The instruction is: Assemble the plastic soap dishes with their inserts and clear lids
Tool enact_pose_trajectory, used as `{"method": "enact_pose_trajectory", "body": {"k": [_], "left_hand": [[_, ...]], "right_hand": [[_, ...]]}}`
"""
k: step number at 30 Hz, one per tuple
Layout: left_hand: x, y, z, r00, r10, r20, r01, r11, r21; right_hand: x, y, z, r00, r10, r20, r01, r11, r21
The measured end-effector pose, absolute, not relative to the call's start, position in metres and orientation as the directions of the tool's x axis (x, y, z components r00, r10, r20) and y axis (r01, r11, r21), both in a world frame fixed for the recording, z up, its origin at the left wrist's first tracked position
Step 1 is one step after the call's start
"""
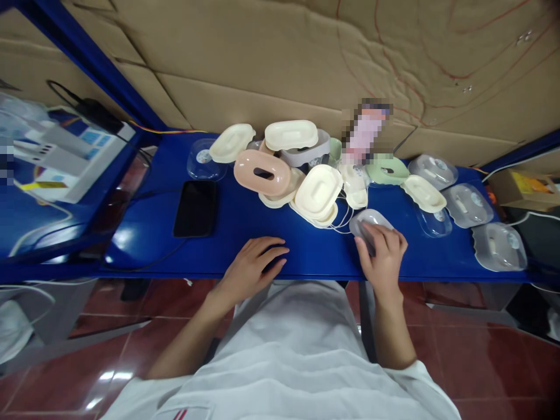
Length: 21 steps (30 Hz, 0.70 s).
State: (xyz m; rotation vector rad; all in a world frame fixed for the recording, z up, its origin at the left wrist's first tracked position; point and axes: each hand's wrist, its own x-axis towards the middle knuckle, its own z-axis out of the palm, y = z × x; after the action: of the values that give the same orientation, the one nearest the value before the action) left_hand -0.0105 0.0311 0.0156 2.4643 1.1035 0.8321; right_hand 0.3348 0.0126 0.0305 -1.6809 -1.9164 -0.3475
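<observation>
My left hand (251, 268) lies on the front of the blue table, its fingers stretched out and slightly apart, holding nothing. My right hand (383, 252) grips a greyish translucent plastic shell (371, 216) on the table, thumb at its left and fingers over its top; part of the shell is hidden beneath the hand. Beyond the hands is a pile of oval plastic parts: a cream tray-like piece (319, 191), a pink cover with a slot (262, 172), a cream lid (291, 135) and a grey ring-shaped part (308, 153). Thin white cable loops (345, 219) stick out beside the pile.
Several clear plastic shells (500, 247) sit at the right, near a cream piece (424, 194) and a green cover (387, 170). A black phone (195, 209) lies at the left. A blurred-out phone-like object (365, 133) leans against the cardboard wall (262, 64).
</observation>
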Motion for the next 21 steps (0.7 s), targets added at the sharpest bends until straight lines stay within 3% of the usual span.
{"method": "enact_pose_trajectory", "body": {"k": [13,21], "left_hand": [[-0.011,0.033,0.013,0.536,0.751,0.386,0.568,-0.659,0.493],[-0.009,0.030,0.015,0.507,0.785,0.356,0.608,-0.619,0.498]], "right_hand": [[0.315,0.097,0.039,0.126,0.905,0.406,0.965,-0.016,-0.263],[0.321,0.080,0.065,0.113,0.851,0.513,0.687,0.306,-0.659]]}}
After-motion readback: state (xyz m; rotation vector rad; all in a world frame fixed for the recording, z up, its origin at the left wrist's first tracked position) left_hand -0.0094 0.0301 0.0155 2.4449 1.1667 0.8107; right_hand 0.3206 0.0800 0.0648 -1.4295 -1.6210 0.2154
